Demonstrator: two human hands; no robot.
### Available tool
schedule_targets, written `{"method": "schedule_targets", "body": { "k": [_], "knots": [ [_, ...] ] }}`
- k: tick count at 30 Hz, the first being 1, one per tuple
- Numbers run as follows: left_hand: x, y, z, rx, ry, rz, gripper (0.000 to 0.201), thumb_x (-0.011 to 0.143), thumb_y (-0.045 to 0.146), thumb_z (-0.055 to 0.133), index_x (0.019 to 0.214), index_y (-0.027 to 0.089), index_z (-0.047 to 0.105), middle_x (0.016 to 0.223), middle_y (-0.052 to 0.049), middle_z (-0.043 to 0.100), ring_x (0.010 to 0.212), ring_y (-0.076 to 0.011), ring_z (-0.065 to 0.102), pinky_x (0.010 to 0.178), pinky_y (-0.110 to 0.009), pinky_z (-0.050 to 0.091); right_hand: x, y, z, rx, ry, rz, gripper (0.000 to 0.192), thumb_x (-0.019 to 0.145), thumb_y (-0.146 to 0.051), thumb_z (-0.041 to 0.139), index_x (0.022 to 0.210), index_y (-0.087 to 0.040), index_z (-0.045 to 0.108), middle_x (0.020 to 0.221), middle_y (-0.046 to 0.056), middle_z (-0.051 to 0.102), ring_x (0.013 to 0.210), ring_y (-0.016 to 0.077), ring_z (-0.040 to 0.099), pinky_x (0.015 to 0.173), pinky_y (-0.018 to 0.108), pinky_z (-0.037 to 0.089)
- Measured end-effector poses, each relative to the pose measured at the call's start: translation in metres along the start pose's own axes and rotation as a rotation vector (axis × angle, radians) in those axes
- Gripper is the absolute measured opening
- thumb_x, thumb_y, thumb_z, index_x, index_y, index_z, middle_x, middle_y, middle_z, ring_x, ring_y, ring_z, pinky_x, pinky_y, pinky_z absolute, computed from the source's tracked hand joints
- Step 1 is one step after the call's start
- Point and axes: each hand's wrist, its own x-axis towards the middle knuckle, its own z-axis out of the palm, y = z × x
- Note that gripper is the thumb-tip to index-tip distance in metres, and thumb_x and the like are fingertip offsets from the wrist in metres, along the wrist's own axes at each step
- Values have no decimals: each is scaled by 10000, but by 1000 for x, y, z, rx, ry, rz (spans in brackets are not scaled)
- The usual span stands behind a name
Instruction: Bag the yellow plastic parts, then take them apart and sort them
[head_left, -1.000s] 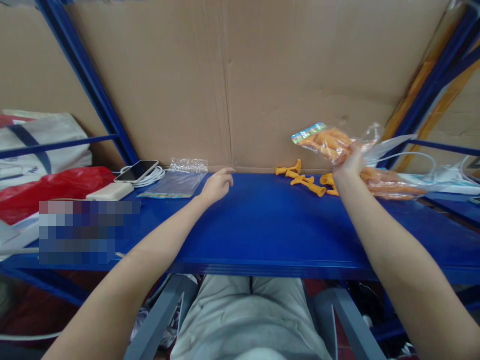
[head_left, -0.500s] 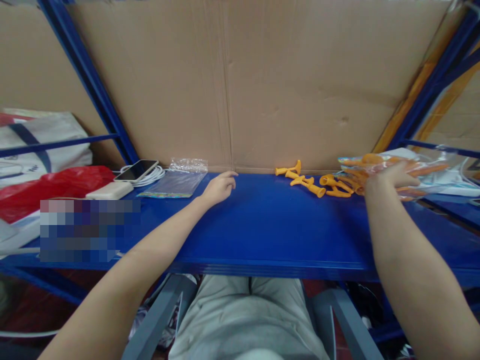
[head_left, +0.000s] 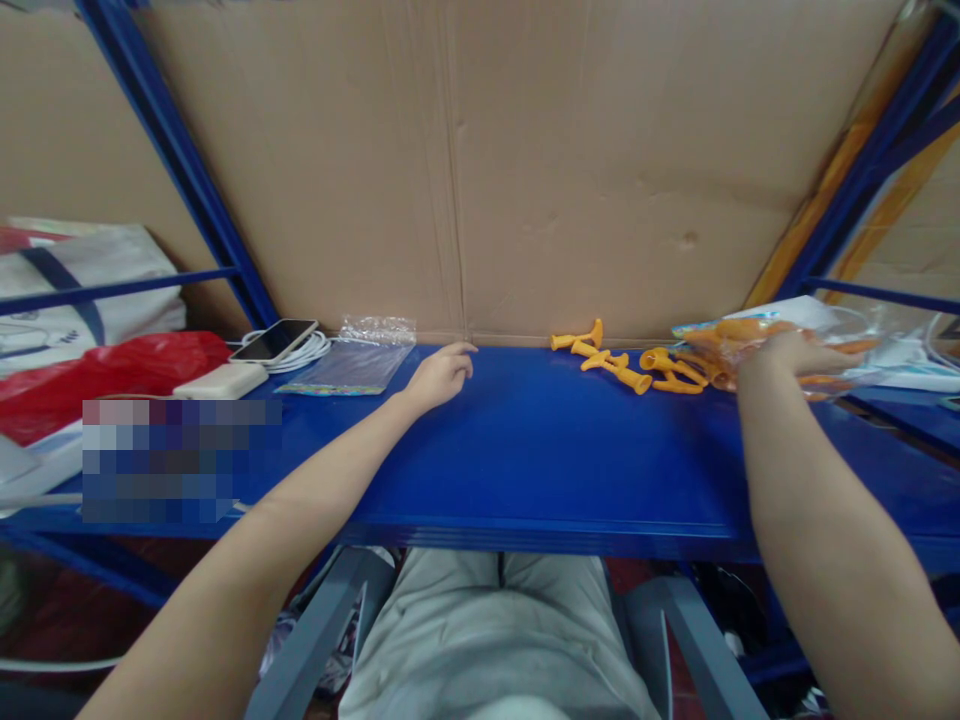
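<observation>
My left hand [head_left: 441,376] rests on the blue tabletop [head_left: 517,450] with fingers loosely bent and apart, holding nothing. To its left lies a flat clear plastic bag [head_left: 351,362]. At the right, my right hand [head_left: 787,352] is closed on a clear plastic bag [head_left: 750,332] full of orange plastic pieces; its fingertips are partly hidden by the film. Just left of that bag, several loose orange plastic pieces [head_left: 630,376] with flared ends and curved arms lie on the table near the cardboard.
On the left are a phone [head_left: 274,342] on a coiled white cable [head_left: 304,354], a white power bank [head_left: 220,381] and a red plastic bag [head_left: 127,372]. A cardboard sheet [head_left: 525,180] stands behind the table, between blue metal posts [head_left: 176,150]. White packaging [head_left: 915,372] lies at far right.
My right hand and the filled bag have shifted slightly to the right and down. My left hand and the loose orange pieces have stayed put.
</observation>
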Motion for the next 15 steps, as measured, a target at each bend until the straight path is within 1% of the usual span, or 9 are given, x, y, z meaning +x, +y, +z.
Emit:
{"method": "schedule_targets", "body": {
  "k": [2,3,5,6,8,11,12,13,15],
  "knots": [
    [0,0,0,-2,-1,0,276,803,94,455,692,206,682,1283,-63,696,1196,-229,661,1046,-380,532,1,-7,-6,-6,104,267,780,815,67,228,1536,-220,312,1553,213,343,1497,316,346,1230,509,229],
    [0,0,0,-3,1,-2,274,803,94,458,691,207,681,1285,-61,695,1198,-228,660,1046,-378,532,3,-9,-9,-5,158,354,784,817,67,218,1550,-200,295,1582,234,310,1515,305,324,1241,490,202],
    [0,0,0,-2,0,-6,268,800,92,465,691,207,681,1289,-58,693,1197,-227,660,1047,-376,531,10,-11,-13,-13,218,384,757,843,45,199,1575,-140,249,1615,299,233,1540,305,278,1249,489,163],
    [0,0,0,0,-1,-8,266,798,90,467,692,206,681,1290,-59,692,1197,-228,659,1047,-376,531,13,-10,-14,-21,230,383,747,852,36,203,1579,-129,245,1619,317,215,1546,311,265,1250,499,149],
    [0,-1,0,0,-4,-5,266,796,87,466,696,203,683,1291,-65,691,1194,-230,662,1049,-378,530,18,-7,-14,-51,233,393,754,849,36,216,1577,-149,275,1612,320,239,1533,331,295,1248,525,139],
    [-1,-2,1,-4,-7,9,268,789,80,463,704,201,686,1284,-74,694,1179,-229,671,1043,-380,534,15,0,-12,-131,165,455,735,877,2,225,1586,-178,295,1591,306,305,1500,372,350,1239,587,150],
    [-1,-2,1,-4,-7,13,268,786,78,463,707,202,687,1282,-73,696,1173,-225,673,1041,-378,536,12,2,-11,-164,139,461,700,913,-44,223,1599,-170,278,1600,306,293,1509,379,330,1239,601,153],
    [-1,-2,1,-3,-5,15,268,784,78,463,709,203,689,1280,-70,698,1171,-222,675,1039,-375,538,9,4,-11,-193,115,455,675,943,-95,223,1615,-155,248,1620,304,256,1532,374,280,1244,602,151],
    [-1,-3,1,0,2,18,269,787,82,464,708,205,690,1272,-63,702,1176,-216,673,1038,-368,539,4,7,-13,-239,100,407,669,974,-165,208,1641,-123,174,1665,286,158,1575,329,166,1266,567,132]
  ]
}}
